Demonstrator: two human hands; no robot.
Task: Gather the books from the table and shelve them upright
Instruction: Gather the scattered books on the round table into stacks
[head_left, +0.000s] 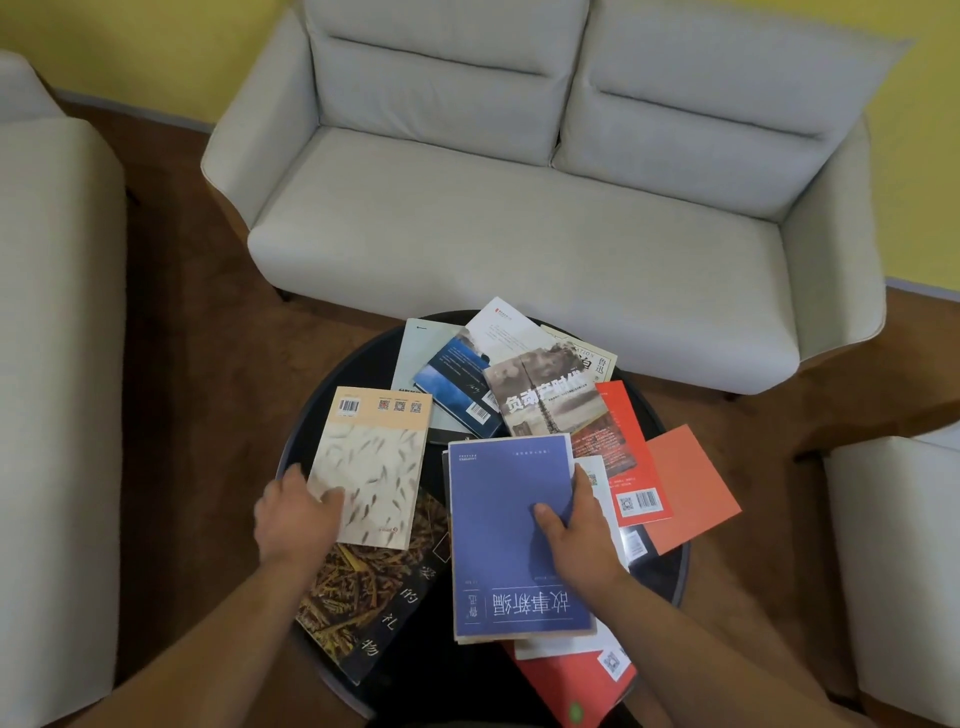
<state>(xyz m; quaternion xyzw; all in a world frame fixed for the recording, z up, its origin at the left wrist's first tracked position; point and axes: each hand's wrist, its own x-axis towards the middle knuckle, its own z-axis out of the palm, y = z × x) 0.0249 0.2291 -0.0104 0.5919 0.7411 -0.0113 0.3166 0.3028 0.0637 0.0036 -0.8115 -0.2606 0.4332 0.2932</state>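
Several books lie scattered flat on a round black table. My left hand grips the near left corner of a cream book with small fish, thumb on its cover. My right hand holds the right edge of a blue book, thumb on top and fingers underneath. Under the cream book lies a dark book with golden straw. Farther back sit a sepia tower book, a blue sky book and red books. No shelf is in view.
A light grey sofa stands behind the table. Armchairs flank it at the left and right. Brown floor surrounds the table. An orange sheet overhangs the table's right rim.
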